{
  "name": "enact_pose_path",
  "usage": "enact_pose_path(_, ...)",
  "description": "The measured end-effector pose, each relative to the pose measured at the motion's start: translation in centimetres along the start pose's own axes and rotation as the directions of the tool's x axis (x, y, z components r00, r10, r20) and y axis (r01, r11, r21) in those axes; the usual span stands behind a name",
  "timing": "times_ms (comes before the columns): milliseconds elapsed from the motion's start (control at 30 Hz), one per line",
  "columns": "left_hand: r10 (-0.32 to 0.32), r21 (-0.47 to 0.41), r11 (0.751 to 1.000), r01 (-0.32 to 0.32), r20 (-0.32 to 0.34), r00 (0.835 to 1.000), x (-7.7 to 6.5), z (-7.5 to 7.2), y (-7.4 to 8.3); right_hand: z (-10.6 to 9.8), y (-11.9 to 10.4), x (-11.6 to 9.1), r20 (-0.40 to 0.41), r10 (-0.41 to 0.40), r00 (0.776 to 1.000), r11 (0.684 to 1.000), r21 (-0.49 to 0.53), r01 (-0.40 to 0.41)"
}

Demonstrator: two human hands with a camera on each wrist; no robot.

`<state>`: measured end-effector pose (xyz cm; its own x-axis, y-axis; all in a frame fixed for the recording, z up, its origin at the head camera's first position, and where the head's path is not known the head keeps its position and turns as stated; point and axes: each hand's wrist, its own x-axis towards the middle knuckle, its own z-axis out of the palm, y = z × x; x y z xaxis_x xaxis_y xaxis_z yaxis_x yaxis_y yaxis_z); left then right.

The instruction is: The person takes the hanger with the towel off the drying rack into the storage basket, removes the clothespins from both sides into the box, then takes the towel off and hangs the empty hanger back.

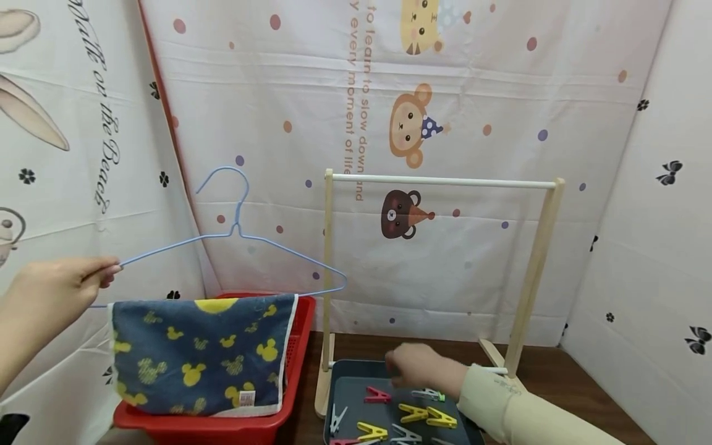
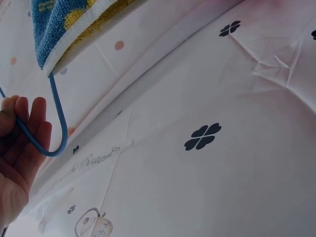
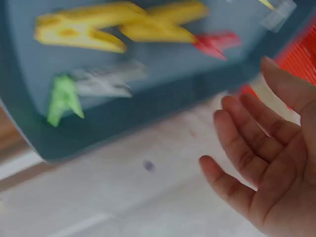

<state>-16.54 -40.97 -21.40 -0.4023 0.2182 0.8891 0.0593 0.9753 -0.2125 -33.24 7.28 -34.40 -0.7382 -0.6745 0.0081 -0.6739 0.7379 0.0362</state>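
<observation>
My left hand (image 1: pixel 69 287) pinches the left end of a blue wire clothes hanger (image 1: pixel 278 246), which it holds up at the left. Folded over the hanger's lower bar hangs a blue towel (image 1: pixel 194 355) with yellow mouse-head shapes. In the left wrist view my fingers curl round the bend of the blue wire (image 2: pixel 60 113). My right hand (image 1: pixel 414 364) is above the far part of a dark tray (image 1: pixel 361 369) of clothespins. Nothing is in its loosely bent fingers in the right wrist view. A red clothespin (image 1: pixel 378 395) and a yellow clothespin (image 1: pixel 413 413) lie near it.
A red basket (image 1: pixel 292 371) stands behind and below the towel. On the brown table (image 1: pixel 578 383), a wooden rack with a white crossbar (image 1: pixel 445 182) rises behind the tray. Printed curtains (image 1: pixel 473 266) close in the back and sides.
</observation>
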Motion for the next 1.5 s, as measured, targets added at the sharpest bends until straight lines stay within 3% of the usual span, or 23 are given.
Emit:
enact_pose_path(33, 0.011, 0.002, 1.0, -0.011, -0.02, 1.0, 0.0, 0.0, 0.0, -0.9, 0.0, 0.0, -0.058, -0.018, 0.998, 0.999, 0.027, 0.02)
enact_pose_path(200, -0.053, 0.002, 0.999, 0.053, 0.057, 0.997, 0.4, -0.5, 0.3, -5.8, -0.5, 0.5, -0.299, -0.013, 0.954, 0.98, 0.184, 0.07)
enact_pose_path(333, -0.078, -0.012, 0.997, 0.079, 0.099, 0.992, 0.8, -0.9, 0.5, -9.7, -1.5, 1.0, -0.395, 0.002, 0.919, 0.936, 0.324, 0.137)
enact_pose_path(433, -0.06, -0.021, 0.998, 0.062, 0.083, 0.995, 1.1, -1.1, 0.6, -11.7, -2.2, 1.6, -0.446, -0.014, 0.895, 0.907, 0.372, 0.2)
enact_pose_path(533, -0.049, -0.03, 0.998, 0.052, 0.084, 0.995, 1.4, -1.2, 0.7, -12.9, -2.8, 2.4, -0.452, -0.029, 0.891, 0.891, 0.393, 0.228)
enact_pose_path(633, -0.037, -0.032, 0.999, 0.039, 0.069, 0.997, 1.9, -1.3, 0.6, -13.5, -3.5, 3.4, -0.438, -0.033, 0.898, 0.873, 0.425, 0.239)
enact_pose_path(733, -0.021, -0.033, 0.999, 0.022, 0.046, 0.999, 2.2, -1.3, 0.5, -13.6, -4.2, 4.1, -0.43, -0.021, 0.903, 0.834, 0.49, 0.253)
enact_pose_path(800, -0.034, -0.044, 0.998, 0.037, 0.07, 0.997, 2.4, -1.3, 0.5, -13.5, -4.6, 4.5, -0.448, -0.02, 0.894, 0.813, 0.513, 0.275)
enact_pose_path(900, -0.061, -0.054, 0.996, 0.068, 0.113, 0.992, 2.5, -1.3, 0.5, -13.2, -5.1, 4.8, -0.504, -0.026, 0.864, 0.798, 0.509, 0.321)
enact_pose_path(967, -0.066, -0.057, 0.996, 0.073, 0.121, 0.99, 2.6, -1.2, 0.6, -12.9, -5.2, 5.1, -0.549, -0.034, 0.835, 0.797, 0.489, 0.354)
enact_pose_path(1033, -0.068, -0.061, 0.995, 0.075, 0.11, 0.992, 2.7, -1.1, 0.6, -12.8, -5.2, 5.4, -0.57, -0.024, 0.821, 0.779, 0.504, 0.373)
enact_pose_path(1233, -0.059, -0.135, 0.989, 0.064, 0.044, 0.997, 2.8, -0.2, 0.5, -13.0, -5.0, 5.8, -0.55, 0.113, 0.827, 0.683, 0.648, 0.337)
enact_pose_path(1333, -0.065, -0.174, 0.982, 0.073, 0.05, 0.997, 2.9, 0.2, 0.5, -13.3, -5.0, 5.7, -0.554, 0.176, 0.814, 0.681, 0.665, 0.306)
enact_pose_path(1400, -0.076, -0.179, 0.98, 0.087, 0.068, 0.995, 3.0, 0.3, 0.7, -13.4, -5.0, 5.7, -0.563, 0.192, 0.804, 0.699, 0.654, 0.291)
enact_pose_path(1500, -0.085, -0.172, 0.98, 0.099, 0.088, 0.993, 3.3, 0.5, 0.9, -13.5, -5.0, 5.4, -0.554, 0.198, 0.809, 0.708, 0.651, 0.273)
